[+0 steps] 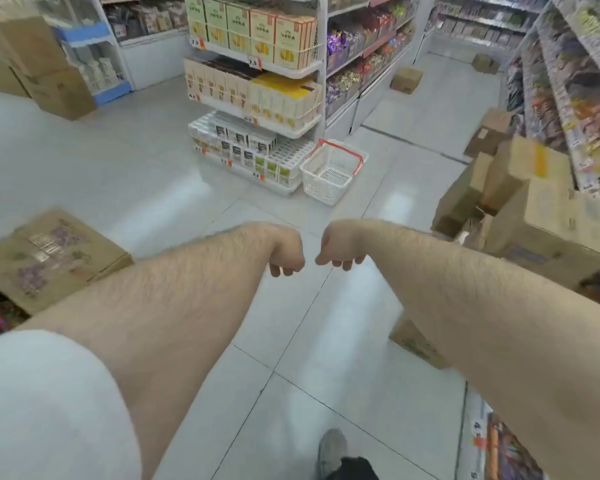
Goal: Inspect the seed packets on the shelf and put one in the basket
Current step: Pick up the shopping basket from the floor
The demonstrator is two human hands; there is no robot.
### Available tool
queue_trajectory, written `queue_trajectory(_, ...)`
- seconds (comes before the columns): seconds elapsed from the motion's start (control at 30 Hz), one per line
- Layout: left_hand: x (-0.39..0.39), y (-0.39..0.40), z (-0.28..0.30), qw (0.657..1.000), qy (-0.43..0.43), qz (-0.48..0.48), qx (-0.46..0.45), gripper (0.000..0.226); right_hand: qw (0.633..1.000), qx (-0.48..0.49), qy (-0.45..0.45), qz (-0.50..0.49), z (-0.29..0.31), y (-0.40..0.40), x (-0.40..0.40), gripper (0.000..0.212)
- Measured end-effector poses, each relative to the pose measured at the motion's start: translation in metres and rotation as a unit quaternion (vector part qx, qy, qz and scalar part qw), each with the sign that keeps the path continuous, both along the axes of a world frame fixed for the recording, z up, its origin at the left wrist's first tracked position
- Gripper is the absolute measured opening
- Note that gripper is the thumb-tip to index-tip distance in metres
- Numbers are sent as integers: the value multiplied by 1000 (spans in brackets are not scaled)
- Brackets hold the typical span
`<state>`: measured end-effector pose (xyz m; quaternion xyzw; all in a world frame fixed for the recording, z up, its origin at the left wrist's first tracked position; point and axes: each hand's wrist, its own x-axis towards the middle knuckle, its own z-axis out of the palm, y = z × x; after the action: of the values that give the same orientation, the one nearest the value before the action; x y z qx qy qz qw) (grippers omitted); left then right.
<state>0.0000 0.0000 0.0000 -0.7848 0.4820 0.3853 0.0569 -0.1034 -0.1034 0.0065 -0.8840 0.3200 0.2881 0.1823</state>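
A white wire-mesh basket [333, 173] with red handles stands empty on the floor beside the end shelf [257, 98]. My left hand [286, 252] and my right hand [340, 249] are held out in front of me, almost touching, well short of the basket. Both wrists are bent down, the fingers hang loosely curled and hold nothing. Small colourful packets [575, 84] fill the long shelf on my right; the blur hides which are seed packets.
Cardboard boxes [520, 209] are piled on the floor along the right shelf, and another box [52, 254] lies at my left. More boxes [45, 64] stand at the back left. The end shelf holds yellow and white cartons. My shoe [331, 452] is at the bottom.
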Motion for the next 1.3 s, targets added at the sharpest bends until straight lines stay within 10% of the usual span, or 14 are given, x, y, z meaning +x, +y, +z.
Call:
queue_trajectory(1.07, 337, -692, -173, 982, 105, 157, -1, 28, 997, 53, -28, -51, -170, -698, 332, 29)
queue_trajectory(1.3, 401, -838, -194, 936, 193, 287, -70, 18, 990, 71, -53, -112, -191, -848, 404, 15)
